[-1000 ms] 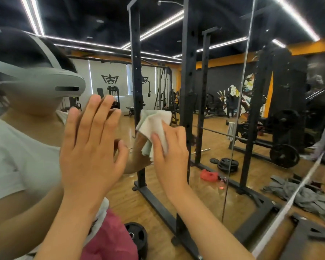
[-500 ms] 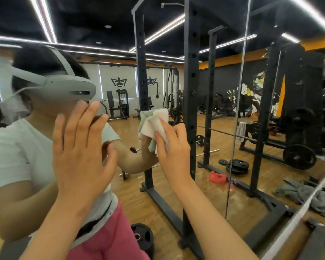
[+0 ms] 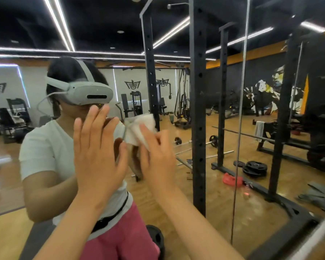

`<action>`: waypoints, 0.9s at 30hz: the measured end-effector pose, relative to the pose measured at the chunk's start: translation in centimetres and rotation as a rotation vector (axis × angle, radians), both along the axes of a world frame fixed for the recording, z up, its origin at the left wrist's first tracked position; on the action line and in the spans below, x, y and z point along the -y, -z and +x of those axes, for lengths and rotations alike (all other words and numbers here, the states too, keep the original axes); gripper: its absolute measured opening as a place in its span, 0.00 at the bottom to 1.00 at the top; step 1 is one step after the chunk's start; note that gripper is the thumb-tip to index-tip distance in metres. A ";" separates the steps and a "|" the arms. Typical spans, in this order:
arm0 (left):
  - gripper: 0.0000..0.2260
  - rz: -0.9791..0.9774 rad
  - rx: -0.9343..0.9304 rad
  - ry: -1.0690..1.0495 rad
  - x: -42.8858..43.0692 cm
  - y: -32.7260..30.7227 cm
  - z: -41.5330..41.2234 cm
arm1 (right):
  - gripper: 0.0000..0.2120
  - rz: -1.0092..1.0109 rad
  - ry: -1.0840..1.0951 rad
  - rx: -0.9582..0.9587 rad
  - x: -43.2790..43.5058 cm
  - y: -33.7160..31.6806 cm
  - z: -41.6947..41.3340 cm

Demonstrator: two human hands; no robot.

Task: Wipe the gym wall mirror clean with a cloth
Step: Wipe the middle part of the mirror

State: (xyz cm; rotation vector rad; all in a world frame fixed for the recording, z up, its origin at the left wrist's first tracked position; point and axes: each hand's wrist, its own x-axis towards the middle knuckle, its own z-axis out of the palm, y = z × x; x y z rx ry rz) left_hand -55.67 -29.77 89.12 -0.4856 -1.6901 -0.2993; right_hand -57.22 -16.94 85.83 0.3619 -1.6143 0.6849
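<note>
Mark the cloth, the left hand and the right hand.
cloth (image 3: 134, 130), head view, bunched white middle.
left hand (image 3: 98, 156), head view, back of the hand.
right hand (image 3: 158, 160), head view, back of the hand.

Black rack, weight plates, barbell

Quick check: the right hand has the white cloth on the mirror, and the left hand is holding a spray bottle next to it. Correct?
Not quite. The left hand holds no spray bottle: the head view shows it open, fingers straight, with nothing in it. The rest stands: the right hand has the white cloth on the mirror, with the left hand next to it.
</note>
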 end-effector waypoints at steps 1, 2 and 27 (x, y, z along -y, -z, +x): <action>0.21 0.020 -0.011 -0.014 -0.5 0.1 -0.2 | 0.16 0.051 -0.005 -0.024 0.1 -0.4 -0.1; 0.20 0.053 -0.026 -0.020 -1.1 0.2 -0.3 | 0.15 0.085 -0.003 -0.043 -0.2 -0.8 -0.3; 0.26 0.005 -0.097 -0.206 -11.5 2.1 -3.9 | 0.16 -0.347 -0.004 0.155 -14.3 2.4 -2.3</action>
